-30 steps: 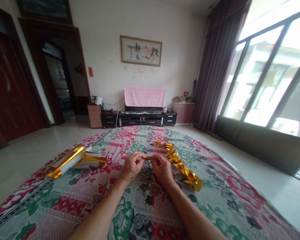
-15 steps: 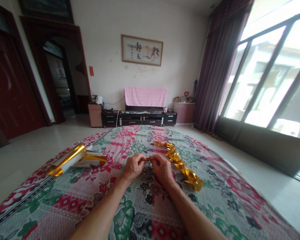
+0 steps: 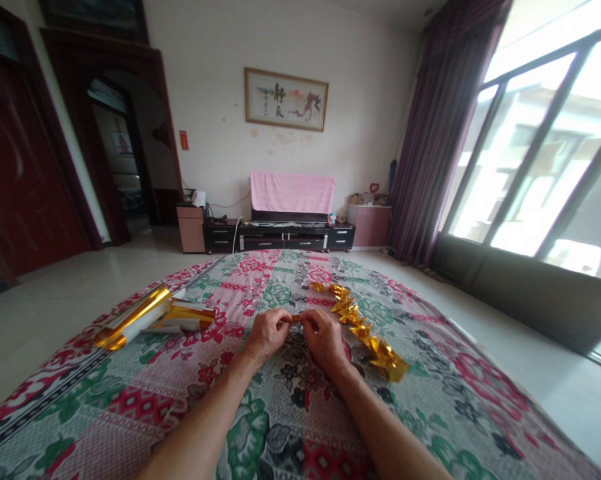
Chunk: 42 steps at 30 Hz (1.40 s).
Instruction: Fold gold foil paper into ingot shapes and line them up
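Observation:
Between the fingertips of both hands is a small strip of gold foil paper [image 3: 295, 319], mostly covered by the fingers. My left hand [image 3: 270, 332] pinches its left end, and my right hand [image 3: 324, 335] pinches the other end. A line of folded gold paper pieces [image 3: 361, 331] runs along the cloth just right of my right hand. To the left of my hands, curled sheets of gold foil paper [image 3: 137, 317], pale on the inner side, lie on the cloth.
A flowered cloth [image 3: 265, 400] in red, green and grey covers the surface before me. Beyond it stands a low black cabinet [image 3: 285, 239], with a pink towel [image 3: 293, 192] draped above. A curtain [image 3: 430, 133] and large windows are on the right.
Both hands stay in nearly the same place, still pinching the gold strip. The right hand's fingers have shifted very slightly left. The other gold paper lies unchanged.

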Motion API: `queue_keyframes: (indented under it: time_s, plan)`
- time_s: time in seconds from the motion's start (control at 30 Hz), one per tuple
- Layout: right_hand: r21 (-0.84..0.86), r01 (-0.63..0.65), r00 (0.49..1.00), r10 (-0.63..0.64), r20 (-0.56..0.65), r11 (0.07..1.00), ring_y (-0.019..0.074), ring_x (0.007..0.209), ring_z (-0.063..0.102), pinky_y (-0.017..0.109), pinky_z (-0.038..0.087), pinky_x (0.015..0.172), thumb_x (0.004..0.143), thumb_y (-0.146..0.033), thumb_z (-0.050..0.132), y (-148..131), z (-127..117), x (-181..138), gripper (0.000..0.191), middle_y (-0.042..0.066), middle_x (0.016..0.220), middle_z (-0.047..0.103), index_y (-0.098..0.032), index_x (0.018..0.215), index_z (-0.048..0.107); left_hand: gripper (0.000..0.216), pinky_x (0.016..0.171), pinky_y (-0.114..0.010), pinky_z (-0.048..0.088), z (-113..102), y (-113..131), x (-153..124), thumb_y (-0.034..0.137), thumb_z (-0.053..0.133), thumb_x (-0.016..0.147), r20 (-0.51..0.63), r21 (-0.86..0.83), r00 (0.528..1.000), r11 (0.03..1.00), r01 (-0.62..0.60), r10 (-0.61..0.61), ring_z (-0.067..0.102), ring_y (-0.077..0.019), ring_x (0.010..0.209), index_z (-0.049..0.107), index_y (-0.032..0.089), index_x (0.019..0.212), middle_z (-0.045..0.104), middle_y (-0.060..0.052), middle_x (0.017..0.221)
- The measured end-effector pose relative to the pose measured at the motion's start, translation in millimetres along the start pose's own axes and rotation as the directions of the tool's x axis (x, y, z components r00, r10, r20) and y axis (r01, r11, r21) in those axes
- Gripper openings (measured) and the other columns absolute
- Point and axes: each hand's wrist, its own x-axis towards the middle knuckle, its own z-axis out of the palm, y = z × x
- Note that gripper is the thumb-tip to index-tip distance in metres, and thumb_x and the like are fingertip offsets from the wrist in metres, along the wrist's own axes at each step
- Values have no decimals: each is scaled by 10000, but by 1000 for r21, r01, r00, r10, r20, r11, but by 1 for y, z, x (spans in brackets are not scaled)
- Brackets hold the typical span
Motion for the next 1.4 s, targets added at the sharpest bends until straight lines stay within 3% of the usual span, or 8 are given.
queue_keyframes:
  time_s: [0.33, 0.53, 0.67, 0.93, 1.17, 1.4]
  plan:
    - [108, -20, 996, 11, 83, 994, 134, 693, 602, 218, 436, 656, 753, -148, 445, -3, 0, -1, 224, 2, 793, 672, -204, 860, 634, 140, 555, -181, 421, 1, 0, -1, 181, 504, 728, 3, -31, 998, 998, 58, -58, 608, -111, 590, 634, 172, 778, 672, -8, 676]
    - [139, -55, 994, 42, 97, 989, 130, 698, 614, 209, 436, 647, 778, -154, 429, -4, -2, -1, 236, -5, 765, 679, -209, 837, 651, 145, 562, -185, 450, 3, 1, -1, 222, 540, 708, 64, -180, 990, 974, 136, -127, 633, -124, 604, 620, 169, 816, 682, -10, 715]
    - [144, -54, 995, 41, 92, 988, 129, 687, 619, 212, 442, 650, 781, -172, 448, -6, -3, 0, 226, -9, 764, 685, -216, 840, 662, 129, 587, -187, 462, 5, 0, -1, 231, 523, 730, 63, -241, 992, 963, 121, -109, 642, -128, 640, 610, 175, 807, 682, -9, 720]
    - [171, -74, 991, 53, 127, 982, 147, 704, 635, 235, 466, 660, 791, -200, 459, -9, -4, -1, 231, 7, 796, 698, -218, 872, 675, 139, 610, -198, 468, 5, -1, 0, 182, 502, 737, -28, -163, 996, 983, 85, -90, 628, -124, 641, 630, 177, 791, 681, -8, 719]
    - [125, -91, 991, 77, 108, 988, 140, 639, 627, 227, 467, 618, 763, -182, 472, -4, -2, -2, 230, -2, 741, 696, -218, 837, 688, 156, 588, -186, 474, 5, 3, -1, 154, 489, 718, 2, -184, 993, 976, 115, -117, 645, -121, 623, 629, 183, 780, 686, 3, 695]
    - [242, -122, 987, 92, 128, 963, 147, 662, 637, 234, 490, 631, 765, -216, 500, -5, -3, 0, 202, 19, 762, 701, -187, 836, 686, 136, 631, -199, 496, 7, -1, -1, 184, 502, 722, 0, -252, 993, 961, 114, -117, 657, -131, 665, 621, 173, 789, 695, -15, 739]
